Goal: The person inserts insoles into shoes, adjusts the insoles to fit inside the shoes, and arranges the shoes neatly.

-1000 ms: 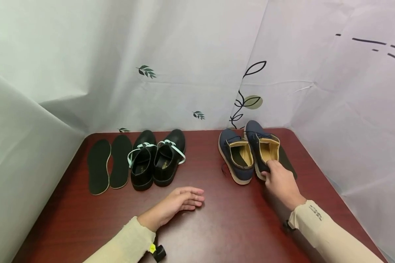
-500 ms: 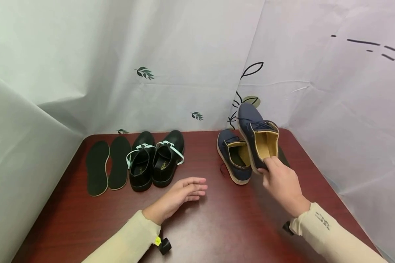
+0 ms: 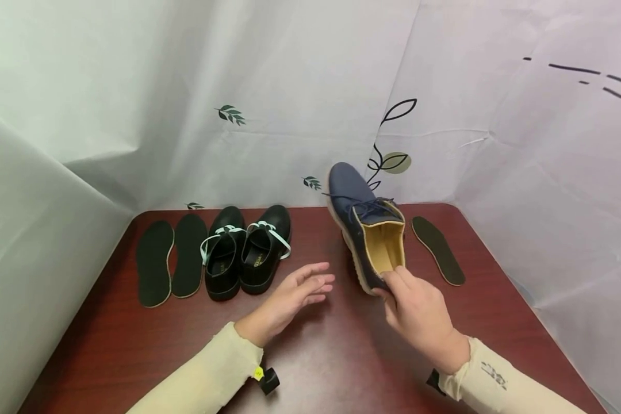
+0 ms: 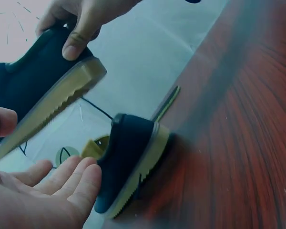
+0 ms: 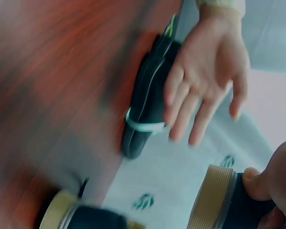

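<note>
My right hand (image 3: 421, 313) pinches the heel of a navy lace-up shoe (image 3: 348, 187), thumb outside and fingers over the tan-lined collar. The shoe is off the table, its toe raised and pointing away to the left. In the left wrist view its tan ridged sole (image 4: 62, 100) shows. The other navy shoe (image 4: 128, 152) stands on the table below, nearly hidden behind the held one in the head view. My left hand (image 3: 292, 299) hovers left of the held shoe, fingers extended and holding nothing; the right wrist view shows its palm turned toward the shoe.
A dark insole (image 3: 439, 250) lies at the right of the red-brown table (image 3: 310, 368). At the left are a pair of black shoes (image 3: 265, 253) with pale laces and two dark insoles (image 3: 155, 264). A white curtain (image 3: 300, 103) hangs behind.
My right hand has lifted the navy shoe off the table and carried it left, uncovering the insole at the right. My left hand has moved slightly up and right toward it.
</note>
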`<state>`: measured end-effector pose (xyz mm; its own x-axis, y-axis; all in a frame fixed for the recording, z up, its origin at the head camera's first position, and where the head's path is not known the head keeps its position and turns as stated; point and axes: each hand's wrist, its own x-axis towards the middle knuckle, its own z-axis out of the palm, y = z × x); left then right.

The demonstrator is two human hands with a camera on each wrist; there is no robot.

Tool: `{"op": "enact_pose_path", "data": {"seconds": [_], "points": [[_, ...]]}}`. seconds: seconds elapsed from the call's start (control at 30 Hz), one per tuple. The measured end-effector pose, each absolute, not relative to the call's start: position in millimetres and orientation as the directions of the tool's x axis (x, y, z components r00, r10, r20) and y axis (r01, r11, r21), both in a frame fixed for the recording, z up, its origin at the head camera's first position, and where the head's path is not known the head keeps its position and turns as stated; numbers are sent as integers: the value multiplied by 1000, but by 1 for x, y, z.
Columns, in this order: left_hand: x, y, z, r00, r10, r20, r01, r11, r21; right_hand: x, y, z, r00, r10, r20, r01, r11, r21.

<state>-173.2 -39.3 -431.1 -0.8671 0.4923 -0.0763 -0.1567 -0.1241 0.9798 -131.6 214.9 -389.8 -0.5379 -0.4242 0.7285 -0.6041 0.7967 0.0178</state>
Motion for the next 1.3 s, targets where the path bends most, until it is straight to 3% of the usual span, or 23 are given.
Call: {"op": "enact_pose_path", "data": {"seconds": [0.27,0.47,0.73,1.07,1.17,1.3], "points": [[-162,-32,-421,-893,447,-49,-172,-237,956,-121,184,-406,-473,-519,712,-710,703,41],[-152,-33,-423,-905,414,-95,-205,-230,951,-115,169,-421,-446,-575,686,-743,665,74],[-143,-50,-436,-900,393,-189,-264,-146,953,-108,160,-433,-470,-663,582,-806,592,24],[-144,-67,-460,-849,436,-301,-335,-3,942,-114,161,-452,-630,-698,340,-761,642,-92],[-144,-67,-464,-841,444,-311,-329,37,944,-116,162,-454,-614,-718,326,-777,622,-96],[-144,-70,-463,-874,377,-308,-233,232,944,-118,157,-456,-581,-739,341,-801,594,-75]]}}
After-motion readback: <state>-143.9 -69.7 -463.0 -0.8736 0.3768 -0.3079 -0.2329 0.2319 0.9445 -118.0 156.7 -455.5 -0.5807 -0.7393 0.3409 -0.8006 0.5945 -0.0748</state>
